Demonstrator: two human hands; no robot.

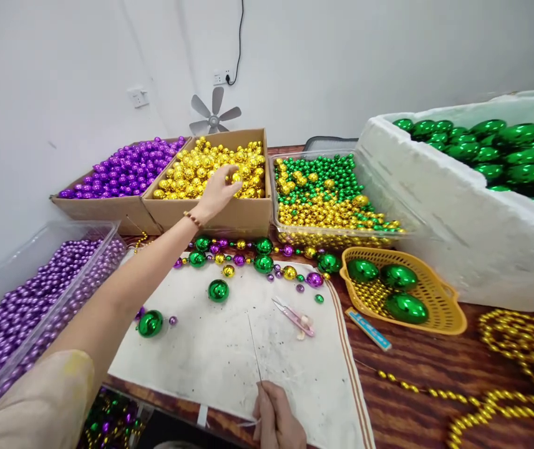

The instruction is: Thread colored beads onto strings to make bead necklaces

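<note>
My left hand (220, 190) reaches over the front edge of a cardboard box (211, 215) of shiny gold balls. Its thumb and fingers curl around a gold ball (237, 177) at their tips. Low in the middle, my right hand (279, 415) pinches a long thin needle (254, 343), which points up and away over a white cloth (192, 349). On that cloth lie a large green ball (218, 290), a second green ball (150, 323), a small gold ball (228, 270) and a strung row of green, purple and gold beads (263, 264).
Pink-handled snips (295, 317) and a blue blade case (368, 328) lie near a yellow basket (456, 321). Purple balls (126, 168), lilac beads (37, 312), a green-and-gold bead tub (274, 193) and a foam box (417, 206) surround the cloth. Gold bead strands (505, 399) lie right.
</note>
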